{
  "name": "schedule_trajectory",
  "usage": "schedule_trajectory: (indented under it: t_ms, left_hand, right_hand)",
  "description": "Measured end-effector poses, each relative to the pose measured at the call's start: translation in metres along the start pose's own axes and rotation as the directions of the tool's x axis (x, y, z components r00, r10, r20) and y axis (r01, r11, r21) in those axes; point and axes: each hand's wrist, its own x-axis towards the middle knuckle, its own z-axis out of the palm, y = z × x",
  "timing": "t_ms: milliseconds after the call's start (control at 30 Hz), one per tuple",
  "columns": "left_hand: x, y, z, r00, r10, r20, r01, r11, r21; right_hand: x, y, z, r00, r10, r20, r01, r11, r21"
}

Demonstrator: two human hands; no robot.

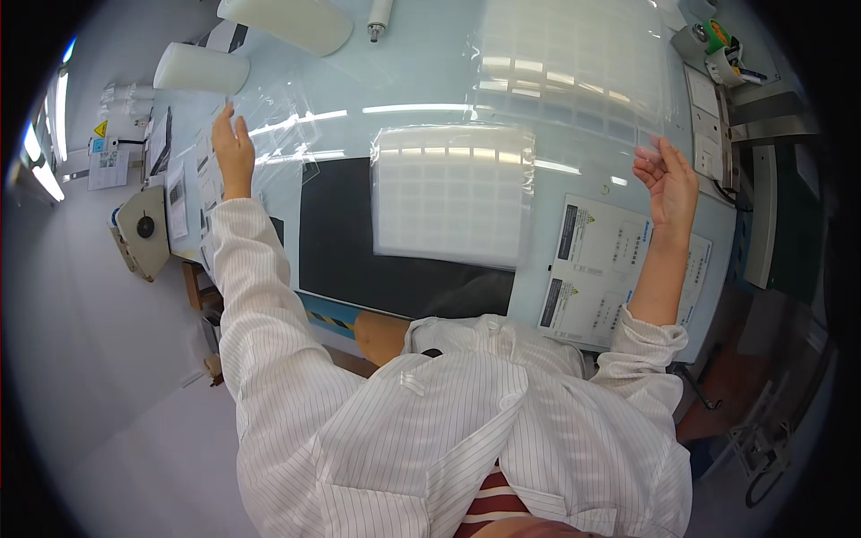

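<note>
My left hand is raised over the left part of the table, fingers stretched and apart, holding nothing. Beside it lie loose clear plastic bags. My right hand is at the right side, palm turned inward, its fingers loosely bent and apart. Its fingertips are close to the corner of a large clear sheet stack with a grid of pockets; whether they touch it I cannot tell. Between my hands a smaller stack of clear gridded film lies flat, partly on a black mat.
Two white rolls and a roller stand or lie at the back. Printed label sheets lie at the right. A tape dispenser is far right. Papers line the left edge.
</note>
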Motion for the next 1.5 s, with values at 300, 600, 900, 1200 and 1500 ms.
schedule_trajectory:
  t_ms: [300,600,900,1200,1500]
  left_hand:
    - [0.021,0.215,0.084,0.512,-0.100,0.853,0.856,0.142,-0.497]
    - [0.033,0.286,0.081,0.594,-0.075,0.801,0.800,0.166,-0.577]
    - [-0.143,0.227,0.000,0.561,-0.447,0.696,0.812,0.134,-0.568]
    - [-0.204,0.211,0.006,0.445,-0.637,0.630,0.887,0.217,-0.407]
    - [-0.192,0.190,0.021,0.669,-0.594,0.446,0.702,0.702,-0.119]
  right_hand:
    - [-0.013,0.000,0.008,0.997,-0.071,-0.004,0.069,0.988,-0.138]
    - [-0.060,-0.007,0.014,0.971,0.004,0.238,0.053,0.971,-0.234]
    - [-0.121,0.102,0.035,0.836,0.319,0.446,-0.205,0.936,-0.285]
    - [-0.147,0.149,0.048,0.935,0.282,0.216,-0.132,0.841,-0.525]
    - [-0.147,0.151,0.046,0.952,0.178,0.248,0.091,0.611,-0.787]
